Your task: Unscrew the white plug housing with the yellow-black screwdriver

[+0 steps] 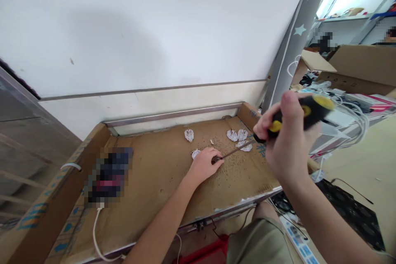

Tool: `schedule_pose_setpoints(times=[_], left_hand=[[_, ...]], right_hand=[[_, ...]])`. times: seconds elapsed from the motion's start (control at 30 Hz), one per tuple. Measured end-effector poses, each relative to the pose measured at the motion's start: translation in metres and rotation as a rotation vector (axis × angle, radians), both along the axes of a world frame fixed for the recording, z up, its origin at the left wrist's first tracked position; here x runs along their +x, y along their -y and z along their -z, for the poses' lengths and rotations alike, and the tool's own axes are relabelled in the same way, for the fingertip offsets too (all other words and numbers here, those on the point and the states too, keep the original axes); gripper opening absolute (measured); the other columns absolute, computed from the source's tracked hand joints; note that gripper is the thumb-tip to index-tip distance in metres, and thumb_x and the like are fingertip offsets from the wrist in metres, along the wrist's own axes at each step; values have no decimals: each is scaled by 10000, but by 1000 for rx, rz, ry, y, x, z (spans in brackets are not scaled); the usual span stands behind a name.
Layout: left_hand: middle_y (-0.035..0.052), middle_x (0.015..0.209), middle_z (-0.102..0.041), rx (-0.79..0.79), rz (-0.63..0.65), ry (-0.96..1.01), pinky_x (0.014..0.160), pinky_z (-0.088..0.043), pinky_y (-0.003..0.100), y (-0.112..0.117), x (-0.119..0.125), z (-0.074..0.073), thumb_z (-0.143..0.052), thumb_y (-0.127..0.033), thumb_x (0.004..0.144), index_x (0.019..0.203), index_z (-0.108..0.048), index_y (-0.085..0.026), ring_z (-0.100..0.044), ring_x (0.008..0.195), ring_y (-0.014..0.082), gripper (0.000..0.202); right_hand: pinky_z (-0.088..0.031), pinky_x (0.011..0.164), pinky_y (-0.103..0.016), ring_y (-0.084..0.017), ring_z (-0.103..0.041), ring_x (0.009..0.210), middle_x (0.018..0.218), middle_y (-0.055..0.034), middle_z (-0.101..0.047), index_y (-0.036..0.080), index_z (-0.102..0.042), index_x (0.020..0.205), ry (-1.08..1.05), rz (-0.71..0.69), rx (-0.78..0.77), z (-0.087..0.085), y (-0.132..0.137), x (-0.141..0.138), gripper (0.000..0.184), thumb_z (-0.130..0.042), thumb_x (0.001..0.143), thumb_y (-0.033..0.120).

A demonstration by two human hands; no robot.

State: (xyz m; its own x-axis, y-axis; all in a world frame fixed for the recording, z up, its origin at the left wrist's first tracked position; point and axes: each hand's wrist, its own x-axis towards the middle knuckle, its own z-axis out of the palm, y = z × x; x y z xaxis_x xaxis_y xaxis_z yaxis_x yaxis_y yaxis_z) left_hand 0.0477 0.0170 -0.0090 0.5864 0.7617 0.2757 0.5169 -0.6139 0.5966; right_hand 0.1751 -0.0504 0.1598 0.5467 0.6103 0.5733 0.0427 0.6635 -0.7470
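Two hands working — right hand (287, 144) wrapped round screwdriver (313, 112), tip down at left hand (202, 165), fingers curled, can't tell on what. White plug pieces (242, 134) nearby on the cardboard (154, 165).

Blue arrows (61, 248) on cardboard (145, 181); lettering (32, 216) illegible

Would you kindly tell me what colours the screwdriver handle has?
The screwdriver handle is black with yellow patches; the head view shows it best.
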Motion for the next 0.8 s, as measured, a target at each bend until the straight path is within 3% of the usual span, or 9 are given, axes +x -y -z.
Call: schedule_pose_setpoints(times=[0.2, 0.37, 0.53, 0.63, 0.7, 0.8], left_hand=[[2, 944, -657, -25, -6, 11, 845, -428, 304, -1, 0, 2, -600, -253, 796, 799, -614, -207, -566, 931, 181, 48], [1, 925, -655, -32, -9, 20, 828, -425, 303, -2, 0, 3, -600, -264, 798, 781, -602, -206, -566, 910, 180, 61], [-2, 928, -654, -39, 0, 11, 829, -424, 303, -3, 0, 4, -604, -260, 795, 771, -601, -205, -568, 911, 178, 60], [-4, 928, -653, -48, 3, -3, 828, -423, 303, -3, -1, 4, -596, -273, 803, 796, -610, -210, -569, 915, 179, 65], [-3, 926, -652, -48, 1, -13, 828, -421, 302, -3, -1, 3, -585, -284, 812, 827, -617, -214, -568, 917, 179, 78], [5, 934, -649, -44, -14, -24, 816, -423, 297, -2, -2, 1, -579, -297, 818, 869, -624, -216, -567, 912, 181, 106]], right_hand=[[-294, 327, -231, -62, -389, 376, 601, 33, -438, 206, -399, 719, 68, -150, -88, -9, -30, -9, 438, -578, 702, 605], [-176, 318, -230, -64, -308, 328, 492, 44, -364, 207, -418, 698, 16, -325, -90, -12, -43, 0, 398, -551, 739, 580], [-133, 329, -209, -53, -212, 310, 430, 64, -261, 205, -392, 695, 75, -762, -173, -17, -47, 31, 382, -458, 759, 576], [-133, 327, -203, -43, -160, 307, 411, 84, -205, 201, -351, 679, 157, -994, -210, -18, -50, 41, 521, -423, 698, 717], [-177, 334, -205, -43, -194, 307, 403, 91, -227, 201, -348, 684, 202, -985, -205, -19, -52, 39, 612, -393, 644, 810], [-379, 464, -222, -78, -486, 483, 561, 23, -507, 180, -454, 750, 386, -643, -230, -25, -47, 35, 525, -488, 706, 702]])
